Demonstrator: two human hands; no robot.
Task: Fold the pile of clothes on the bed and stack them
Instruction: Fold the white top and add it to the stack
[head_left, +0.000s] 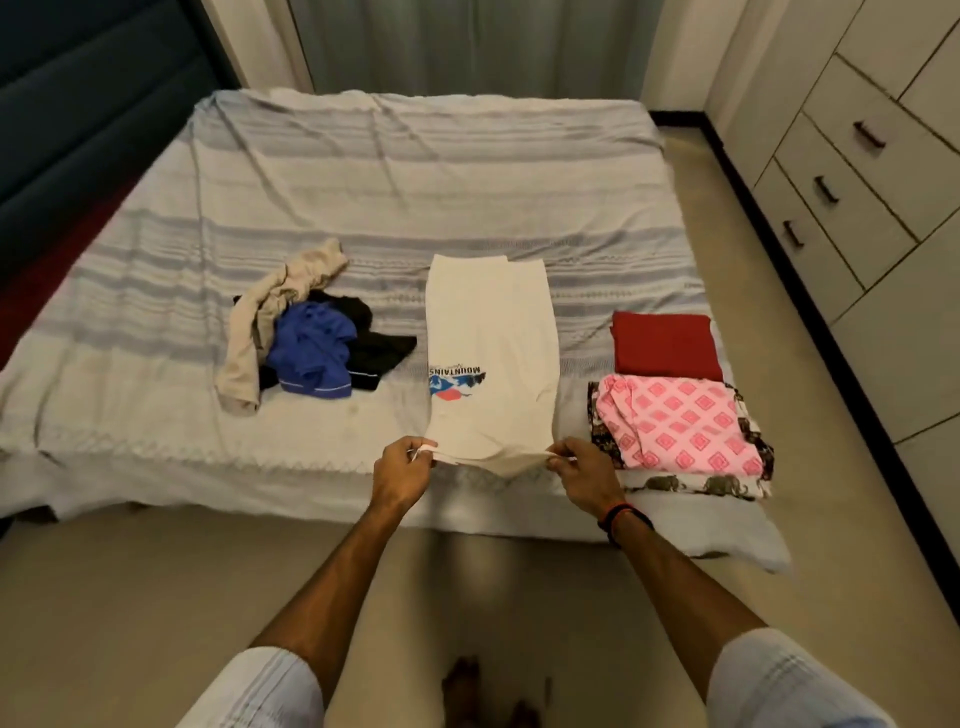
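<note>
At centre frame, on the striped bed (363, 171): cream T-shirt (493, 358) folded into a long narrow panel, printed side up, near edge lifted just off the cover. Left hand (402, 467) pinching the near left corner; right hand (584, 467) pinching the near right corner, dark band at the wrist. Left of centre: unfolded pile (306, 343) of beige, blue and black garments, apart from the shirt. Right of centre: folded red cloth (665, 345), and just below it a folded pink patterned piece (675, 426) lying on an elephant-print fabric (696, 486). Upper right of the frame: drawers (852, 171) with dark handles.
</note>
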